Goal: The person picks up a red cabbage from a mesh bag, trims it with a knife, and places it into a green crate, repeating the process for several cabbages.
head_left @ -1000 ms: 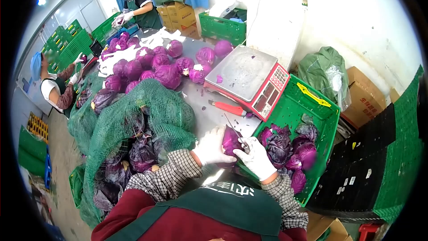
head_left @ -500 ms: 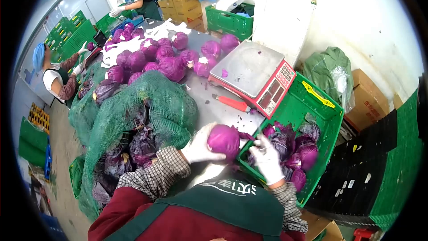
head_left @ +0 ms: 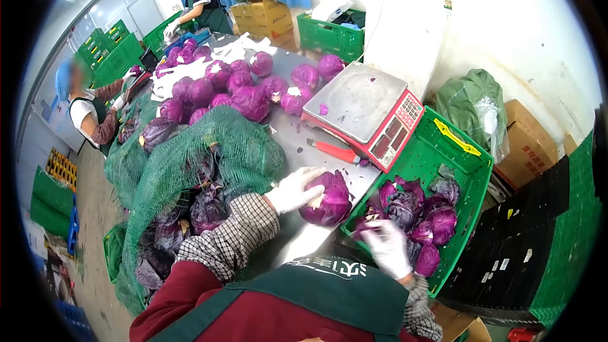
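My left hand (head_left: pixel 296 191), in a white glove, is closed on the left side of a red cabbage (head_left: pixel 330 201) above the metal table's front edge. The cabbage shows its pale cut stem beside my fingers. My right hand (head_left: pixel 389 250), also gloved, is over the near left part of a green crate (head_left: pixel 457 248). Its fingers pinch what looks like a purple cabbage leaf (head_left: pixel 366 226), partly hidden by the fingers. Trimmed leaves and cabbage pieces (head_left: pixel 405 209) lie in the crate.
A red scale (head_left: pixel 361 104) stands on the table, with a red-handled knife (head_left: pixel 334 151) before it. Trimmed cabbages (head_left: pixel 250 102) are heaped behind. A green mesh sack (head_left: pixel 209 133) of dark cabbages is at left. Two co-workers (head_left: pixel 88 111) stand at the far left and back.
The cabbage has turned in my left hand, so its cut stem now shows. My right hand has moved down and pulled a leaf away from the cabbage over the crate.
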`<state>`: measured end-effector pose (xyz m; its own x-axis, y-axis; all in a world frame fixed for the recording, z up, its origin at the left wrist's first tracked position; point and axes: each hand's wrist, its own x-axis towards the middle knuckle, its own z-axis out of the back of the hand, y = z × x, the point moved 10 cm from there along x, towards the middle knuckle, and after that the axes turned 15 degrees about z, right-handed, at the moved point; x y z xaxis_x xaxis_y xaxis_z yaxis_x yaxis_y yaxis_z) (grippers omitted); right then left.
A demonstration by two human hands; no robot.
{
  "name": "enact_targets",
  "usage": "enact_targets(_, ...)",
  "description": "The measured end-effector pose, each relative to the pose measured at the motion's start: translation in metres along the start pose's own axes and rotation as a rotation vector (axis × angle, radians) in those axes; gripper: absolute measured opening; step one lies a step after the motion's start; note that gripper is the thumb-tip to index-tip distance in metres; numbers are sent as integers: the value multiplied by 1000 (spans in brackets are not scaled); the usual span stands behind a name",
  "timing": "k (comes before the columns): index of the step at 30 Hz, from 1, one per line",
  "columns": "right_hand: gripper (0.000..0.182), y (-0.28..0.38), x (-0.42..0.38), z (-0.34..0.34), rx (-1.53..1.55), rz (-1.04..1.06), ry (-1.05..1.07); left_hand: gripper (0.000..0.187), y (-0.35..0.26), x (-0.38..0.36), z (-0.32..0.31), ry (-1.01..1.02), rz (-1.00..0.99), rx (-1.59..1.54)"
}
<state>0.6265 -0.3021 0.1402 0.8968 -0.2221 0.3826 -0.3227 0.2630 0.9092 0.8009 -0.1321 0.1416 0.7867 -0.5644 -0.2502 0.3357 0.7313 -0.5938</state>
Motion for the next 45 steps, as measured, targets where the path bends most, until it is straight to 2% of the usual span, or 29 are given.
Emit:
enact_targets(1, 14, -27, -13, 44, -99, -155, -138, 64, 4, 1, 7, -36, 77, 3)
enact_targets(2, 15, -37, -24, 77, 12, -440, -309, 66, 13, 9, 8, 9, 189, 68)
enact_targets(3, 20, -47, -15, 104, -495, 3, -193, 68, 17, 13, 6, 56, 292, 137)
enact_targets(4, 27, -110, -49, 120, -299, -144, -210, 73, 11, 7, 11, 31, 335, 197)
enact_targets(5, 37, -74, -33, 98, -264, -186, -152, 66, -4, 3, 13, -26, 292, 324)
enact_targets(6, 46, -35, -16, 76, -231, -229, -93, 62, -25, 1, 15, -242, 4, 258)
enact_targets(7, 52, -43, -16, 60, -116, -130, -163, 60, -40, -12, 13, -444, -288, 184)
enact_targets(8, 56, -38, -5, 44, -121, -64, -134, 60, -35, -6, -7, -268, -262, 73)
enact_targets(9, 57, -47, 2, 26, 97, -220, -179, 58, -39, -6, -14, -149, -227, 31)
enact_targets(10, 58, -46, 16, 9, 142, -200, -97, 59, -34, -4, -18, -150, -241, 57)
enact_targets(14, 49, -19, 54, -41, -227, 106, 121, 70, -28, -19, -18, -142, -210, 121)
enact_targets(15, 43, -22, 56, -51, -245, 152, 133, 94, -30, -25, -20, -141, -246, 160)
enact_targets(16, 32, -7, 56, -51, -267, 150, 122, 105, -36, -34, -18, -138, -228, 196)
enact_targets(17, 28, 5, 47, -57, -430, 363, 116, 117, -43, -44, -17, -131, -209, 228)
enact_targets(18, 24, 18, 37, -64, -392, 364, 203, 127, -43, -45, -19, -142, -176, 249)
enact_targets(21, 15, 53, 4, -56, -96, 248, 343, 126, -27, -43, -16, -208, -112, 163)
enact_targets(22, 15, 10, -5, -31, 50, 51, 242, 123, -17, -42, -17, -224, -98, 101)
enact_targets(24, 33, -64, -14, 21, 36, -146, 10, 117, -16, -56, -15, -241, -205, 50)
enact_targets(25, 40, -61, -4, 40, 111, -161, -175, 115, -20, -66, -13, -264, -303, 27)
enact_targets(27, 49, -44, 10, 15, 133, -374, -12, 116, -16, -83, -14, -304, -401, 26)
enact_targets(28, 55, -42, 21, -4, 279, -273, -60, 117, -7, -85, -15, -290, -367, 8)
enact_targets(29, 53, -22, 37, -22, 174, -177, 102, 118, -1, -83, -14, -292, -339, -12)
enact_targets(31, 46, -51, 34, -66, 361, -306, 156, 118, -2, -87, -14, -276, -392, -6)
enact_targets(32, 38, -55, 36, -69, 317, -293, 138, 118, 0, -88, -15, -276, -385, -3)
enact_targets(36, 35, -60, 34, -65, 271, -334, 266, 116, -5, -87, -18, -262, -372, 58)
enact_targets(39, 36, -41, 50, -63, -87, 69, 333, 113, -17, -85, -14, -249, -393, 95)
enact_targets(43, 33, -32, 39, -58, -101, 39, 305, 109, -19, -89, -17, -237, -470, 109)
enact_targets(44, 29, -22, 37, -56, -245, 145, 302, 106, -19, -91, -18, -239, -501, 117)
enact_targets(45, 28, -19, 33, -53, -289, 118, 306, 104, -20, -94, -20, -239, -530, 122)
